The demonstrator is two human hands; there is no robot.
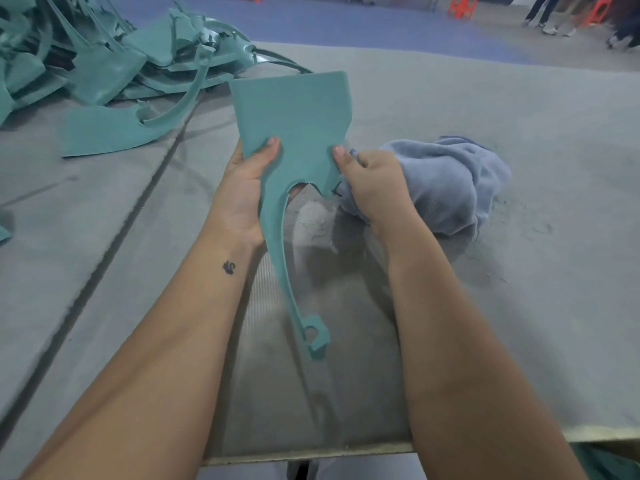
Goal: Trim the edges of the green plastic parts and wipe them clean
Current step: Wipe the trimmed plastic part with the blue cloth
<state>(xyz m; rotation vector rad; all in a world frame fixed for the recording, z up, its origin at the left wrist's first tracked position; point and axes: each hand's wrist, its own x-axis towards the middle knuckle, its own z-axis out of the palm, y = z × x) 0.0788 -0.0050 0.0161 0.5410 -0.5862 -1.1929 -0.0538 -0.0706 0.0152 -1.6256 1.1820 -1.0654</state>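
Observation:
A green plastic part (294, 112), wide and flat at the top with a long curved stem ending in a hooked ring, is held up above the grey table (519, 168). My left hand (242, 188) grips its left edge, thumb on the front face. My right hand (374, 188) pinches the part's right edge with its thumb on the front, and the same hand also holds a bunched light blue cloth (450, 181) that lies behind it on the table.
A pile of green plastic parts (104, 64) fills the table's far left, one flat piece (104, 133) lying closest. A dark seam (114, 230) runs diagonally across the table. Dust and shavings (311, 220) lie under the part. People's legs (547, 15) and orange stools (460, 5) stand far back.

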